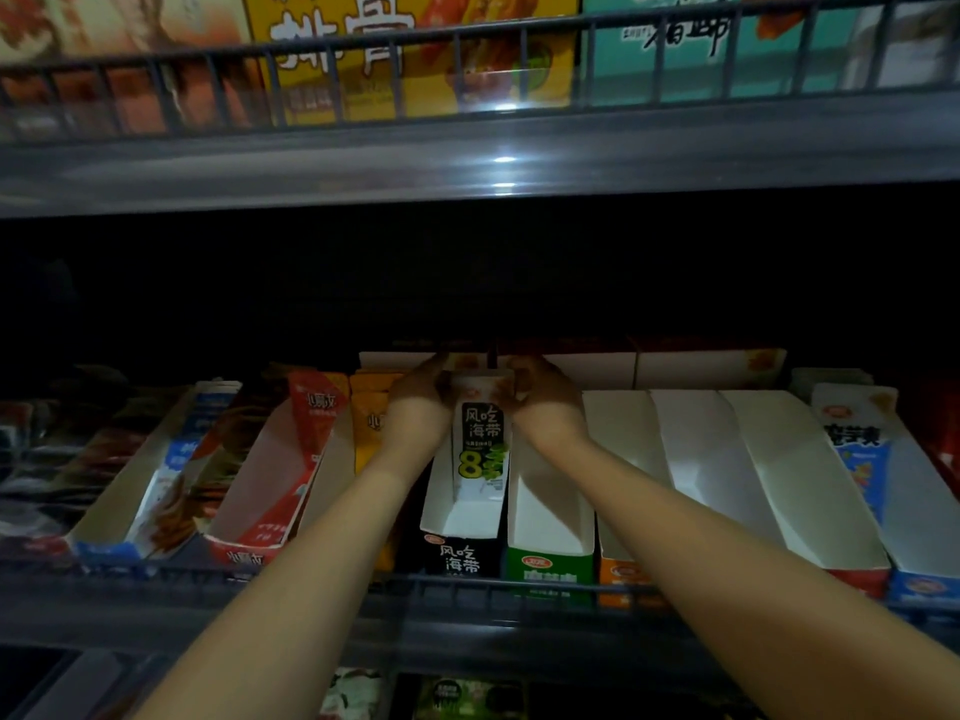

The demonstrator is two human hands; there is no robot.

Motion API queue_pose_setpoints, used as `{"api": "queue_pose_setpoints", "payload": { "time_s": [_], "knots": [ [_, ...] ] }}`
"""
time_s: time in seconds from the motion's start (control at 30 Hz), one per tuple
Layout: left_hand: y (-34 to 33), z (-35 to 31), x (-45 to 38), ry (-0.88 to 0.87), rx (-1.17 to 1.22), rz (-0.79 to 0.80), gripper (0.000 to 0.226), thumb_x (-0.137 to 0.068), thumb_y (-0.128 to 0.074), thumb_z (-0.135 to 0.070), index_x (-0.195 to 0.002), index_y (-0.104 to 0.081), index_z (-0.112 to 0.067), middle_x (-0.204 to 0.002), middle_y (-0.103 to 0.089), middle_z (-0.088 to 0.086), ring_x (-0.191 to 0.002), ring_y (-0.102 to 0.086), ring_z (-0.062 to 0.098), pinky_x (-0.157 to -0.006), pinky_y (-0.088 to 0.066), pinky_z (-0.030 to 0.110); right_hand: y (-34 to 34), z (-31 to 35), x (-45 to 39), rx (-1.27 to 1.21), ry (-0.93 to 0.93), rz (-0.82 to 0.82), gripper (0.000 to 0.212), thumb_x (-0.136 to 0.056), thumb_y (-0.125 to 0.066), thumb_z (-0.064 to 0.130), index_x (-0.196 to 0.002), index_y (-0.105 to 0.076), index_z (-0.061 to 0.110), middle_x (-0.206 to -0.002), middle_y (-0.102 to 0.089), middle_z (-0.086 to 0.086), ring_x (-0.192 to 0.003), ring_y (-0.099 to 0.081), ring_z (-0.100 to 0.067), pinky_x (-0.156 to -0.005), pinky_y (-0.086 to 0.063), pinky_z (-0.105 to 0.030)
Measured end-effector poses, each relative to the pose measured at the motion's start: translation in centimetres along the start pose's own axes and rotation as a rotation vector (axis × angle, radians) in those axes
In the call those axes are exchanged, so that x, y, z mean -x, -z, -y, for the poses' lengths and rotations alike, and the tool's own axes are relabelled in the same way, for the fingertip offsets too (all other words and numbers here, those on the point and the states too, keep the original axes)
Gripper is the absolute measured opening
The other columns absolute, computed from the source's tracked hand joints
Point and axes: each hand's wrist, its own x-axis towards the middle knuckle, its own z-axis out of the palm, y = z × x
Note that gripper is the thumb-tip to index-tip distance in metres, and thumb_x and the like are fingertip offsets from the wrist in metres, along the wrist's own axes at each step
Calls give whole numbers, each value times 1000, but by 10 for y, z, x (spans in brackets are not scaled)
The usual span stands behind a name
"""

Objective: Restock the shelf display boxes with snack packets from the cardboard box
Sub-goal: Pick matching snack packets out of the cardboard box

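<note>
Deep in the dim middle shelf, the left hand (415, 402) and the right hand (545, 402) close their grip from either side on the top of a white snack packet with black lettering and a yellow-green "8" (480, 444), the fingers of both hands curled round its upper edge. The packet stands upright at the back of a narrow white-lined cardboard display box with a black printed front (460, 532), its lower end inside the box's walls. Just right of that box sits a similar display box with a green front (550, 558), then an orange-fronted box (621, 569) and a row of tilted white-sided boxes (769, 459) running to a blue-and-white box (883, 485) near the right edge. To the left of the hands stand orange snack packets (366, 433), a red-and-white display box (270, 485) and a blue-and-white box holding dark packets (150, 501). Both bare forearms reach in over the grey wire rail (467, 589) at the front of the shelf. Above, a second grey shelf with a wire fence (467, 127) carries a large yellow carton (415, 54) and a teal carton (701, 44), blurred. Below the rail, more packets (467, 698) show faintly in the dark.
</note>
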Motion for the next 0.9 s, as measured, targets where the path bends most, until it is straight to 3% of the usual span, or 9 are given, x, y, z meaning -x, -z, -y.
{"api": "queue_pose_setpoints", "payload": {
  "time_s": [0.17, 0.3, 0.5, 0.73, 0.9],
  "knots": [
    [-4, -3, -3, -14, -111, 34, 29, -97, -47, -14, -123, -60, -13, -124, -62, 9, -112, -57, 24, -82, -31, 11, 2, -3, -2, -20, 3, 13, 22, -93, -52, 18, -112, -61, 15, -108, -65, -8, -99, -61, -24, -76, -43, -26],
    [-6, 0, -7, 40, -162, 78, 32, -97, -49, -23, -129, -55, -20, -128, -59, 5, -113, -56, 20, -82, -34, 17, -1, -6, -5, -11, -31, 17, 20, -94, -50, 24, -111, -60, 21, -108, -66, -4, -99, -60, -23, -72, -38, -25],
    [-1, -1, -6, 29, -261, 83, 32, -95, -53, -30, -124, -60, -17, -124, -62, 6, -109, -58, 22, -79, -35, 18, 2, -9, -9, 45, 12, 80, 23, -94, -50, 23, -114, -61, 18, -114, -65, -5, -103, -60, -25, -86, -47, -32],
    [-2, -7, -2, 2, -326, 52, 26, -96, -52, -26, -113, -64, -12, -114, -66, 7, -101, -61, 22, -71, -35, 18, 10, -10, -5, 85, 27, 102, 27, -94, -50, 22, -118, -59, 14, -116, -64, -10, -105, -59, -29, -89, -47, -38],
    [-1, -6, 2, 11, -273, 55, 25, -97, -49, -21, -111, -66, -10, -112, -67, 12, -99, -62, 26, -79, -48, 29, 10, -8, 1, 69, 60, 119, 33, -94, -51, 24, -125, -56, 14, -121, -62, -11, -109, -59, -29, -91, -47, -37]
  ]
}}
